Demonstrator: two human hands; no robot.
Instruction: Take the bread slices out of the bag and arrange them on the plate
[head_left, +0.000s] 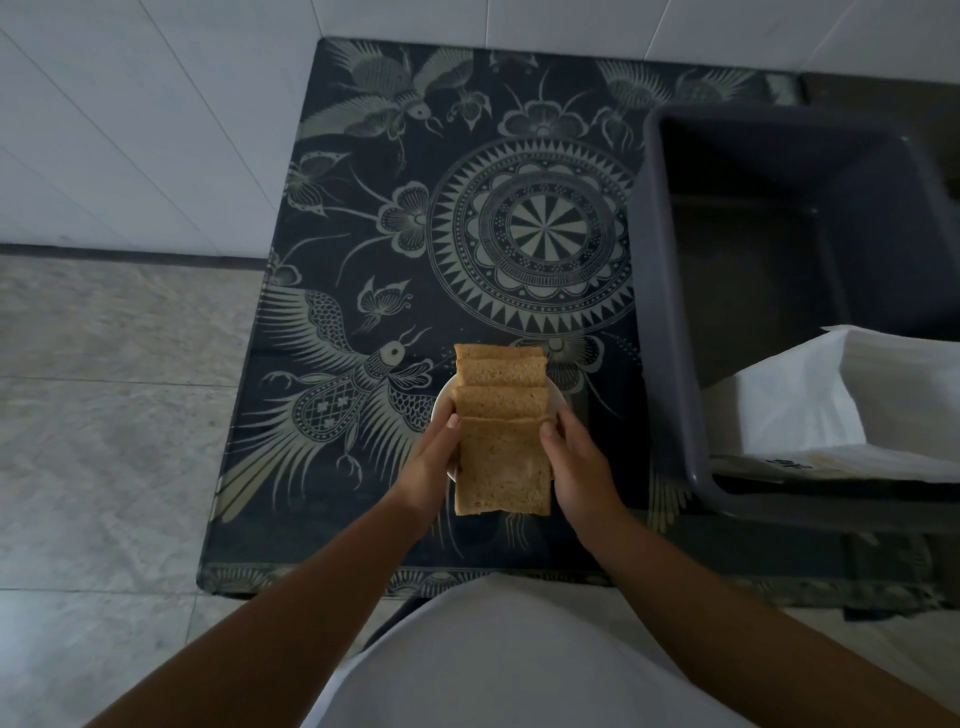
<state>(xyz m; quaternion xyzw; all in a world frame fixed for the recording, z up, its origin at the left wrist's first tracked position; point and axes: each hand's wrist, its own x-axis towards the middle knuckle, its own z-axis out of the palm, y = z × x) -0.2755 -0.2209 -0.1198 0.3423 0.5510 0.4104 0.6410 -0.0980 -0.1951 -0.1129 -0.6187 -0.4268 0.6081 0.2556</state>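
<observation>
Both your arms reach fwd from the bottom edge, bare forearms converging toward centre. Your left hand (434, 460) is cupped, palm facing right, fingers curled inward. Your right hand (574, 457) mirrors it, palm facing left, thumb up top. Hands level w/ each other, apart.

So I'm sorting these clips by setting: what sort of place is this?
Probably a home, maybe a kitchen corner. A low table with a patterned cloth stands against a white tiled wall on a stone-look floor, with a dark plastic tub on the table.
</observation>
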